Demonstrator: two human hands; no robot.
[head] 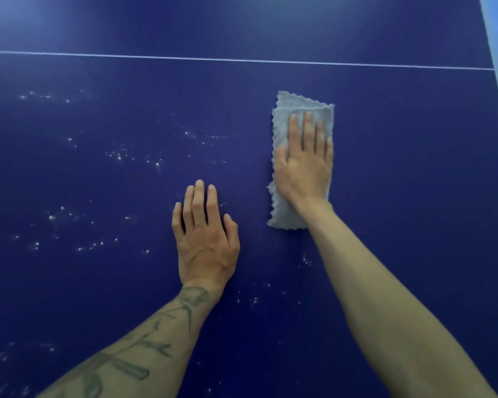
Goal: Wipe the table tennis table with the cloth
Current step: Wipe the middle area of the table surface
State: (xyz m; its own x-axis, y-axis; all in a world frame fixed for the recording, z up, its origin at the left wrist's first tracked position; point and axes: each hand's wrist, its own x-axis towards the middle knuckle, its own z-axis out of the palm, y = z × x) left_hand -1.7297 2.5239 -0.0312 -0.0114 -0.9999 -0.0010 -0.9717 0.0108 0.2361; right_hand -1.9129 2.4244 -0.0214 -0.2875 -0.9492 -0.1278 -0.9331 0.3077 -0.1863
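R hand flat on cloth, L hand on table.

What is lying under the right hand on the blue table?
A folded grey cloth lies flat under the right hand, whose straight fingers press it on the table. The table surface beneath the cloth is covered and cannot be seen.
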